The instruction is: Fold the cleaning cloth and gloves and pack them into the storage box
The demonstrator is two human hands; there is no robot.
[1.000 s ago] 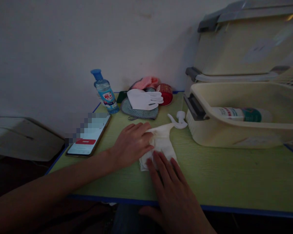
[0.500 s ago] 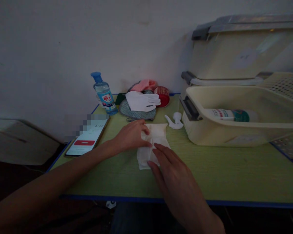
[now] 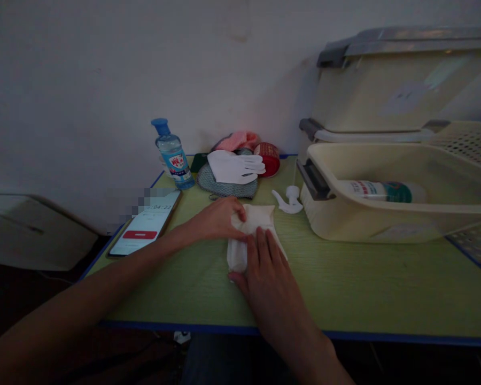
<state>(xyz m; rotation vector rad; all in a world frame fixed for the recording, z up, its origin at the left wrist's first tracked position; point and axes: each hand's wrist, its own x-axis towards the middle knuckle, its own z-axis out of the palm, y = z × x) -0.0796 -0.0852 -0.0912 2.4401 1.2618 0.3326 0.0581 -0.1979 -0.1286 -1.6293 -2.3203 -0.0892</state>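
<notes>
A small white cloth [image 3: 256, 215] with creases and a folded near end lies on the green tabletop in front of me. My left hand [image 3: 220, 218] rests at its left edge, the index finger and thumb curved and apart, their tips touching the fabric. Flat across the lower right part of the cloth lies my right hand [image 3: 270, 278], its fingers stretched forward and the thumb out by the near left corner. The palm and fingers of that hand hide part of the cloth. Beyond it, to the right, sits a white spray trigger head [image 3: 289, 200].
A phone [image 3: 144, 224] lies left; a blue-capped bottle [image 3: 174, 160] stands behind it. A white glove [image 3: 234, 167], grey mesh cloth [image 3: 224, 188], pink cloth [image 3: 238, 140] and red roll [image 3: 268, 159] sit at the back. Right, a cream bin [image 3: 344, 222] holds a bottle [image 3: 379, 191].
My right hand has flattened out, fingers now pointing forward along the cloth, its thumb shifted left. The near part of the cloth looks smoother and narrower. My left hand has hardly moved.
</notes>
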